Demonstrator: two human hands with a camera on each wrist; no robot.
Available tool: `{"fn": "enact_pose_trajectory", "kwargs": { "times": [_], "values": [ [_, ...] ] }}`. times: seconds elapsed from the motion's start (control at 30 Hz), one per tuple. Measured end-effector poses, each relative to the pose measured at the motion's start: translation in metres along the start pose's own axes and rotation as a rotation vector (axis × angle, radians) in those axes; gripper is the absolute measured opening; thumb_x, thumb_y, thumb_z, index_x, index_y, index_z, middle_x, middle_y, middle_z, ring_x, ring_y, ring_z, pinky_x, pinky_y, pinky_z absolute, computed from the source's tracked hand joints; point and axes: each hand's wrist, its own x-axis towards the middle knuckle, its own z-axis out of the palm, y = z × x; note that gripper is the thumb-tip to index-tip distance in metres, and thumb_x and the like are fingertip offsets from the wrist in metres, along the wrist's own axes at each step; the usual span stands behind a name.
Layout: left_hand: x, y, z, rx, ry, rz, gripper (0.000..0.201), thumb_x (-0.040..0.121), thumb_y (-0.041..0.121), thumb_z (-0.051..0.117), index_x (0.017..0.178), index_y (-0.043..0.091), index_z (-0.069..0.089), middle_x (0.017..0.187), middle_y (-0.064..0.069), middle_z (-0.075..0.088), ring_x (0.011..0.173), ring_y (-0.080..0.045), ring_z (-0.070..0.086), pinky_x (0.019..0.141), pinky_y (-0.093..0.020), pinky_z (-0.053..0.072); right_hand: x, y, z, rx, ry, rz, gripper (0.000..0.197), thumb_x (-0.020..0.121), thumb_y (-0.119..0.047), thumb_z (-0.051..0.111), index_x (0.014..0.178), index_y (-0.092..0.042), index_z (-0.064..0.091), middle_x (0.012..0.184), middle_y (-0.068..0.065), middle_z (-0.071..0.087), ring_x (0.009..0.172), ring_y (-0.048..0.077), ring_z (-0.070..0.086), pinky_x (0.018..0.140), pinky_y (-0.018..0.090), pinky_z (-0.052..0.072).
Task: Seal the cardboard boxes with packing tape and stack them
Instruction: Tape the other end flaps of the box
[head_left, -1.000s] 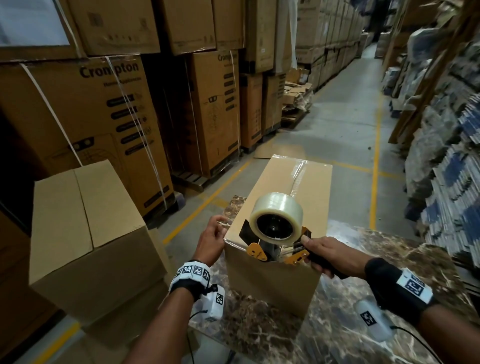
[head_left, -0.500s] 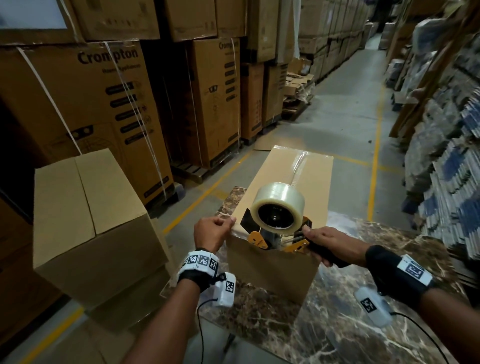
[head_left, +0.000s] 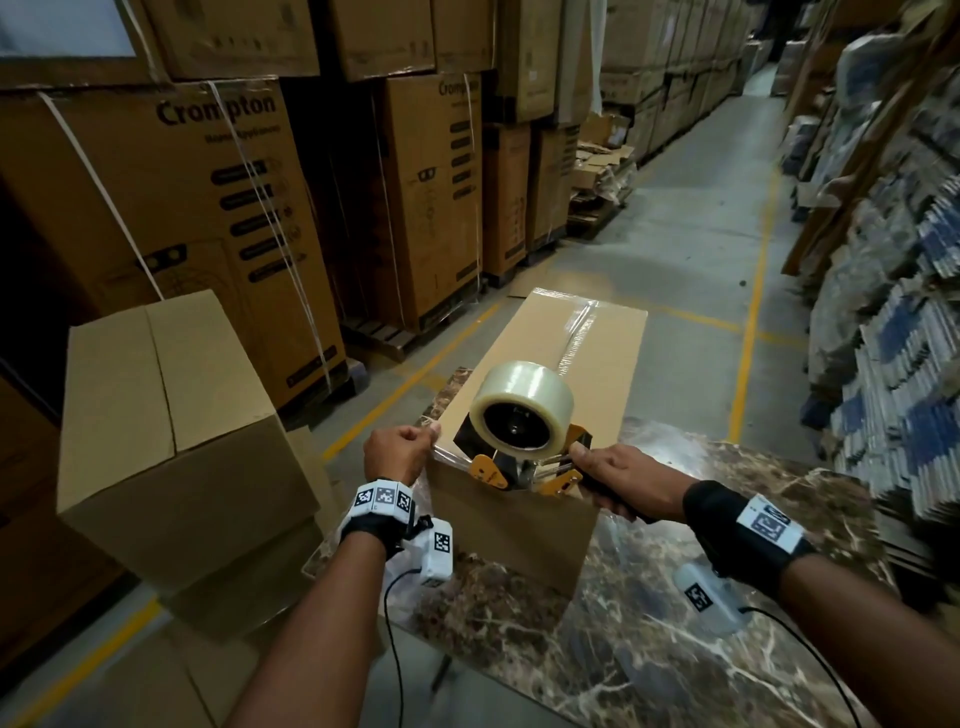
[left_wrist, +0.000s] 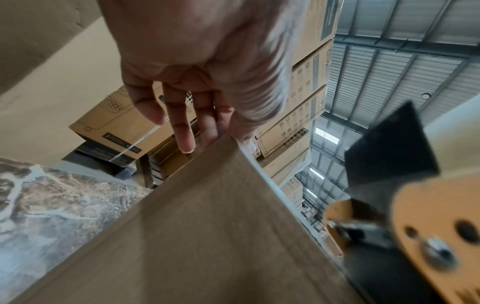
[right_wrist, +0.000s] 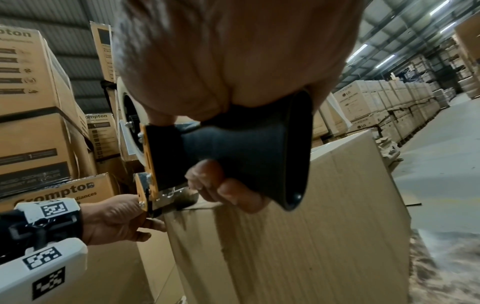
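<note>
A sealed-looking cardboard box (head_left: 582, 353) stands on the marble table (head_left: 675, 623), with clear tape running along its top seam. At the near top edge of the box sits an orange and black tape dispenser (head_left: 519, 467) carrying a clear tape roll (head_left: 524, 395). My right hand (head_left: 623, 483) grips its black handle (right_wrist: 246, 148). My left hand (head_left: 397, 452) holds the box's near left top corner, thumb on top and fingers (left_wrist: 182, 123) down the side. A short shiny bit of tape shows along the near edge between that hand and the dispenser.
A second plain cardboard box (head_left: 171, 415) sits on a stack just left of the table. Tall stacks of printed cartons (head_left: 208, 208) line the left side. An aisle with yellow floor lines (head_left: 748, 332) runs ahead, and bundled goods (head_left: 893, 338) fill the right.
My left hand has moved from the box's left side up to its near top corner and curled there. The dispenser stays at the near edge in my right hand.
</note>
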Motion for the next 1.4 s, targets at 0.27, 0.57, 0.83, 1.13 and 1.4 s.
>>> {"fn": "enact_pose_trajectory", "kwargs": {
  "times": [0.27,0.57,0.83,1.13,1.4],
  "values": [
    [-0.004,0.002,0.005,0.091,0.056,-0.006,0.052,0.086,0.047,0.077,0.054,0.008,0.066,0.054,-0.009,0.059,0.057,-0.029,0.052,0.058,-0.031,0.041,-0.063,0.049,-0.037,-0.003,0.07,0.06,0.086,0.092,-0.081,0.036,0.092,0.001,0.062,0.066,0.002,0.058,0.054,0.018,0.049,0.046,0.025,0.038],
    [-0.041,0.04,0.03,0.461,0.016,0.31,0.033,0.083,0.042,0.081,0.068,0.013,0.079,0.065,-0.003,0.069,0.063,-0.02,0.064,0.058,-0.023,0.044,-0.081,0.052,-0.043,-0.033,0.094,0.062,0.086,0.091,-0.083,0.035,0.091,-0.003,0.063,0.067,0.003,0.059,0.054,0.019,0.051,0.048,0.029,0.043],
    [-0.036,0.037,0.017,1.039,-0.168,0.537,0.071,0.095,0.074,0.028,0.09,0.021,0.075,0.101,0.006,0.074,0.108,-0.013,0.066,0.075,-0.026,0.046,-0.086,0.048,-0.036,-0.006,0.119,0.054,0.08,0.094,-0.073,0.038,0.092,0.003,0.061,0.065,0.005,0.056,0.053,0.019,0.049,0.045,0.026,0.04],
    [-0.047,0.047,0.006,1.041,-0.255,0.567,0.107,0.066,0.102,0.0,0.084,0.018,0.063,0.101,0.0,0.069,0.106,-0.02,0.063,0.089,-0.034,0.048,-0.135,0.086,-0.038,0.004,0.171,0.104,0.075,0.093,-0.073,0.039,0.09,-0.003,0.066,0.062,0.002,0.057,0.049,0.015,0.048,0.048,0.026,0.041],
    [-0.07,0.059,0.01,1.118,-0.253,0.521,0.104,0.076,0.095,0.023,0.126,0.015,0.065,0.143,-0.002,0.06,0.133,-0.022,0.054,0.106,-0.038,0.045,-0.16,0.12,-0.032,0.155,0.21,0.18,0.081,0.093,-0.074,0.037,0.092,0.002,0.064,0.061,0.001,0.056,0.05,0.018,0.047,0.046,0.025,0.04]
  ]
}}
